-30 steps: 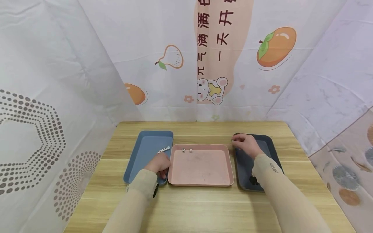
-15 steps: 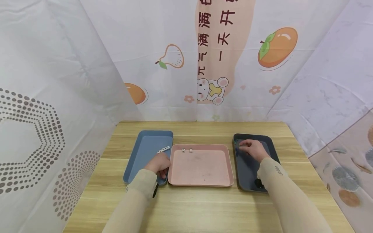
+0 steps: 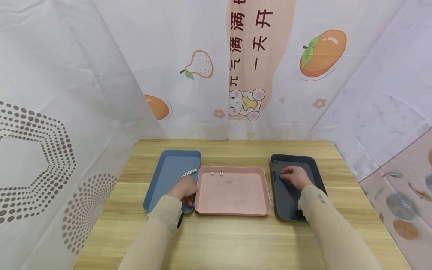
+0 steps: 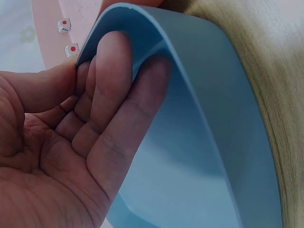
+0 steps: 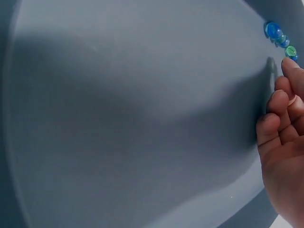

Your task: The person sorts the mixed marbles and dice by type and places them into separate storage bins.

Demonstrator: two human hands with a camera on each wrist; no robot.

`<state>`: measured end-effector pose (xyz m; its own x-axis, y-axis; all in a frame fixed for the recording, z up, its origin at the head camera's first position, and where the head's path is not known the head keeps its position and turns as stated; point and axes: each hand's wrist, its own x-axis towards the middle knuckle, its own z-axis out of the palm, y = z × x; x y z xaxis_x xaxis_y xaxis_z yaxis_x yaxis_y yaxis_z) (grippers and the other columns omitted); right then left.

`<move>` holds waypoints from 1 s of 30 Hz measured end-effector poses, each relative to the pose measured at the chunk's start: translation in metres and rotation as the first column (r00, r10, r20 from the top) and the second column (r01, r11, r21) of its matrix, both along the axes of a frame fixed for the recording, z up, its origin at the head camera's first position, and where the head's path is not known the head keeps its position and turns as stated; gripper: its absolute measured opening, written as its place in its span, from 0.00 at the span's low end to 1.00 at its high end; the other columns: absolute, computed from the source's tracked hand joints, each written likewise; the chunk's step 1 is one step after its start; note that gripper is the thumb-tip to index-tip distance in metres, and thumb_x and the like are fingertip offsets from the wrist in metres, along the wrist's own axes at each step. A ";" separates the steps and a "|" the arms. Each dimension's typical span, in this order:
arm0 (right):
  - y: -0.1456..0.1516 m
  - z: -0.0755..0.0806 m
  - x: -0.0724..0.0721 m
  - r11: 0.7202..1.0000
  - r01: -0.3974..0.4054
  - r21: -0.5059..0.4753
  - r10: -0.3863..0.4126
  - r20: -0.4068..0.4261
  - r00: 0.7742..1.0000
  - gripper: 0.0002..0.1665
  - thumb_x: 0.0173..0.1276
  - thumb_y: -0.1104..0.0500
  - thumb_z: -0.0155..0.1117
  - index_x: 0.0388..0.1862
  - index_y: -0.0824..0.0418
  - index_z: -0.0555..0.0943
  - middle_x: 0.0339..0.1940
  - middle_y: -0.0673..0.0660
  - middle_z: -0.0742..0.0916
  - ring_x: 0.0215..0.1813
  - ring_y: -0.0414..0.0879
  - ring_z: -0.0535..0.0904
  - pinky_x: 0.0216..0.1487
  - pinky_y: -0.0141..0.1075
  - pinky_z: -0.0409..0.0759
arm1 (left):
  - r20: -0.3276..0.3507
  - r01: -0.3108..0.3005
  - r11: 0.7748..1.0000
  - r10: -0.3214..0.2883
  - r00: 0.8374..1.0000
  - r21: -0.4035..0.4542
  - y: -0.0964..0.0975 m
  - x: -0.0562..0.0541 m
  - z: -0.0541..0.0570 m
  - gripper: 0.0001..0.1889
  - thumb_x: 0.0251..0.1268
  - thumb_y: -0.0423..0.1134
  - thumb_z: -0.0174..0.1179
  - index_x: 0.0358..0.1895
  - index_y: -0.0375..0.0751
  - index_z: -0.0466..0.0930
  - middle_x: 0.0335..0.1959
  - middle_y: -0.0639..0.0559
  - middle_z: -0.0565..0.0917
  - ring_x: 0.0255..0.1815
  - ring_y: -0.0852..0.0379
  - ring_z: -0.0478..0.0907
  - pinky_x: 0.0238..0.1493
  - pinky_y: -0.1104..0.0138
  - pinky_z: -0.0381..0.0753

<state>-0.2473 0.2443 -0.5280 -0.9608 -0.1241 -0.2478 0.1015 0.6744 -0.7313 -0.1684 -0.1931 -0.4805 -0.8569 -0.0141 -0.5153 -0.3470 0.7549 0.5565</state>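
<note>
My left hand (image 3: 185, 190) grips the near right rim of the blue tray (image 4: 223, 123), thumb outside and fingers inside the wall. A row of white dice (image 3: 189, 173) lies in that tray beyond the hand. Over the left side of the dark tray (image 3: 287, 206), my right hand (image 3: 297, 177) has its thumb and fingers drawn together. Blue and green glass marbles (image 5: 274, 30) lie along the tray wall, right by its fingertips. I cannot tell whether a marble is between them. More dark greenish pieces (image 3: 274, 161) lie in the tray's far left corner.
Between the two trays stands a pink tray (image 3: 233, 195), holding two white dice (image 3: 217, 173) near its back wall. All three trays stand on a wooden table (image 3: 233, 240). Printed curtains (image 3: 199, 112) hang behind and at both sides.
My right hand has moved from over the dark tray's far left rim to inside the tray, toward me and slightly right. Blue marbles at the left wall now show. The left hand stays put.
</note>
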 end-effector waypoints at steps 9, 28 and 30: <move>0.001 -0.001 0.000 0.999 -0.001 0.043 0.001 0.013 1.000 0.14 0.72 0.63 0.66 0.51 0.71 0.83 0.37 0.61 0.87 0.31 0.47 0.79 0.32 0.39 0.77 | 0.009 0.008 1.000 -0.008 1.000 -0.003 0.001 0.000 0.001 0.20 0.70 0.29 0.51 0.15 0.43 0.71 0.14 0.44 0.78 0.13 0.51 0.80 0.19 0.58 0.84; 0.000 -0.002 0.003 0.996 0.037 0.078 -0.037 -0.005 0.999 0.14 0.71 0.62 0.66 0.49 0.72 0.80 0.31 0.59 0.84 0.30 0.46 0.79 0.30 0.37 0.76 | 0.020 0.001 1.000 -0.001 1.000 -0.010 0.002 0.000 -0.001 0.20 0.69 0.29 0.51 0.14 0.43 0.71 0.13 0.45 0.77 0.11 0.53 0.79 0.19 0.58 0.84; 0.000 -0.002 0.003 0.996 0.040 0.083 -0.039 -0.009 0.999 0.14 0.71 0.62 0.66 0.49 0.72 0.80 0.32 0.59 0.85 0.31 0.47 0.79 0.31 0.37 0.76 | 0.023 -0.002 1.000 0.002 1.000 -0.007 0.002 -0.001 -0.002 0.20 0.69 0.29 0.51 0.14 0.43 0.71 0.13 0.45 0.77 0.11 0.53 0.79 0.19 0.58 0.84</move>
